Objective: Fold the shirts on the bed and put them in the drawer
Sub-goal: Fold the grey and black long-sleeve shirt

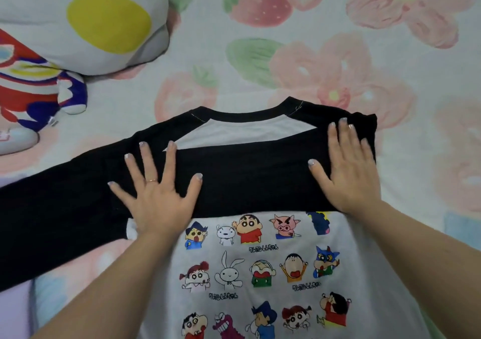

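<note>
So far only the first fold looks made: the shirt [260,268] lies spread on the bed [260,78], its printed white body running from under the wrists back toward the person, and a black sleeve [247,177] lies across the chest beneath both palms. The left hand [158,195] rests flat on that black band with fingers spread wide, gripping nothing; the right hand [348,172] lies flat too, fingers straight and closer together, pressing the fold at the shoulder edge. Out beyond the left hand, black cloth trails away unfolded, so I judge the other sleeve has yet to be brought in. The body is not yet doubled over. No drawer shows, and no other shirt is in view. A stuffed toy [33,91] sits well beyond the left hand, apart from the shirt.
</note>
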